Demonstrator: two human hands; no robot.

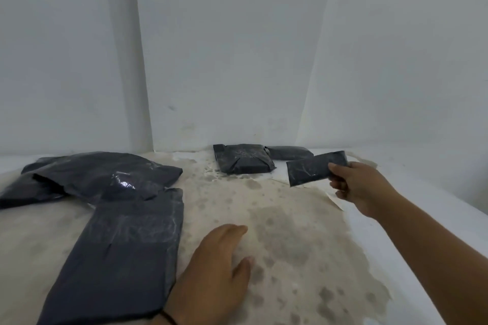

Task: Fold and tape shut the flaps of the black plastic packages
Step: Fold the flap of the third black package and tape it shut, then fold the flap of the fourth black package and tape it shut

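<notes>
While I look down at the bench [290,232], its worn, blotchy top runs back to a pale wall [237,47]. Far left lies the big bag [92,177], a crumpled black plastic package with a glossy patch catching light near its middle. Its near edge overlaps the long bag [118,258], which stretches toward me, flat, with a band of clear tape across its upper part.

Just right of the long bag rests my left hand [211,269], palm down on the bench, fingers straight and loosely together, holding nothing. Its outer edge sits just beside the long bag's right side; whether they touch I cannot tell. A thin dark band [169,318] circles that wrist.

Further back, near the wall, sits the square pack [243,158], a folded black package with tape creasing its top. Just beside it on the right, close against the wall, lies the small pack [289,152], partly hidden behind what I hold.

My right hand [356,187] reaches out over the right side of the bench, thumb on top and fingers curled beneath, pinching the right end of the held pack [314,168]. That package is a small black rectangle, tilted with its right end higher, just in front of the small pack. Whether its left corner touches the bench I cannot tell. Under it the bench's white covering [335,200] is torn and peeling.
</notes>
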